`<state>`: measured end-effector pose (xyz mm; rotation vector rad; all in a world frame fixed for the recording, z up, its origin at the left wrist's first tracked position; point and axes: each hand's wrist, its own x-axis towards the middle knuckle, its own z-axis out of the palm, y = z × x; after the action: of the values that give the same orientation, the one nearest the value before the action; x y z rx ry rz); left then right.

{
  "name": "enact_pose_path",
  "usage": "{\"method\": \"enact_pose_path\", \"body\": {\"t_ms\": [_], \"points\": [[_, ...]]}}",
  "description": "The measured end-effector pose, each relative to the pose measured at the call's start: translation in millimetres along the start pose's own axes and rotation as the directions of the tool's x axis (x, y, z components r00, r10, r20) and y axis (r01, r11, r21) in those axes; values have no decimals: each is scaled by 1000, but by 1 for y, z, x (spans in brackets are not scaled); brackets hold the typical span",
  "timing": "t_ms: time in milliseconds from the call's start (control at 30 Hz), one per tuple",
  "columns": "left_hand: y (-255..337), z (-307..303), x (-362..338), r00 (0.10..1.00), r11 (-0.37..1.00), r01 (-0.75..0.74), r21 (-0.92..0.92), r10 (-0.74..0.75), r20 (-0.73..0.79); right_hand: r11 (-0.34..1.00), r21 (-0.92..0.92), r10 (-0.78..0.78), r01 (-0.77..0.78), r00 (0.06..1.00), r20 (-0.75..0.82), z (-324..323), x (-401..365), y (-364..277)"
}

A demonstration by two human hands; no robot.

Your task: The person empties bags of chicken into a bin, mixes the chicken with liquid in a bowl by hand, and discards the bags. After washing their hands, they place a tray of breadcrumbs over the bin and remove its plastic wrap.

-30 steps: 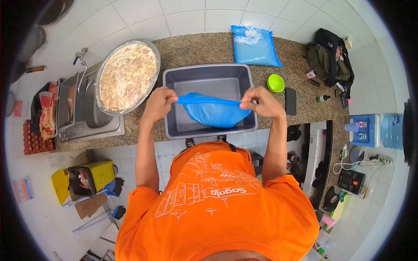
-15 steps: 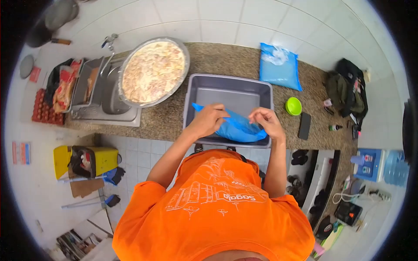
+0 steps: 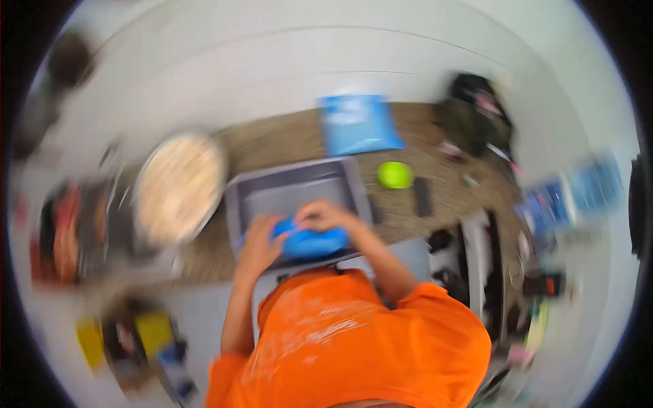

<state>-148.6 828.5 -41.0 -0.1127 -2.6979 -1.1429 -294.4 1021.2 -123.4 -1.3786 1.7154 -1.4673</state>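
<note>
A blue plastic bag [image 3: 314,245] lies bunched in the near part of the grey plastic tub [image 3: 233,204]. My left hand [image 3: 261,238] is closed at the bag's left end. Above its top edge my right hand [image 3: 321,216] is bent inward, fingers pinched on the plastic close to my left fingertips. Motion blur hides the exact fingertip contact, and what is inside the bag cannot be made out.
Left of the tub stands a big round metal bowl [image 3: 221,178] of pale food, beside the sink. Behind lies another blue bag [image 3: 360,129]. A green bowl [image 3: 395,175], a dark phone [image 3: 423,197] and a backpack [image 3: 476,115] are on the right.
The whole view has turned and blurred, shifting the counter items. My hands have come closer together, the right one moving in from the bag's right end, and the bag looks more gathered.
</note>
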Motion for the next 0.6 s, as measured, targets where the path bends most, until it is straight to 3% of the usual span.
{"method": "enact_pose_path", "body": {"t_ms": [33, 67, 100, 133, 200, 267, 300, 367, 400, 467, 600], "points": [[-8, 6, -1, 996, 991, -71, 109, 76, -43, 1000, 24, -19, 20, 998, -62, 7, -4, 12], [-8, 7, 1, 999, 992, -49, 116, 49, 3, 995, 98, -5, 17, 993, -122, 10, -7, 14], [-13, 9, 0, 994, 984, -110, 141, 109, 10, 984, 175, -9, 25, 995, -96, 11, -7, 21], [-14, 11, 2, 991, 980, -137, 146, 133, 33, 986, 157, 77, -57, 990, -122, 11, -11, 5], [-13, 17, 3, 992, 995, -85, 53, 80, 94, 990, 140, 9, 8, 993, -120, 16, -11, 19], [-18, 24, 6, 976, 976, -217, 19, 218, -11, 993, 103, -37, 55, 985, -170, 11, -9, 11], [-19, 27, 7, 966, 966, -258, 14, 258, 17, 989, 139, -34, 57, 986, -162, 10, -10, 8], [-21, 30, 10, 993, 984, -92, -152, 102, 62, 983, 160, -58, 87, 983, -175, 8, -12, 5], [-27, 32, 13, 986, 980, -121, -157, 137, 95, 985, 146, -54, 88, 974, -220, 9, -15, 6], [-40, 32, 23, 961, 956, 99, -275, -21, 274, 930, 358, -7, 85, 977, -213, 15, -15, 10], [-37, 23, 37, 901, 962, 116, -247, 2, 433, 921, 372, -28, 116, 972, -233, 16, -21, 14]]}}
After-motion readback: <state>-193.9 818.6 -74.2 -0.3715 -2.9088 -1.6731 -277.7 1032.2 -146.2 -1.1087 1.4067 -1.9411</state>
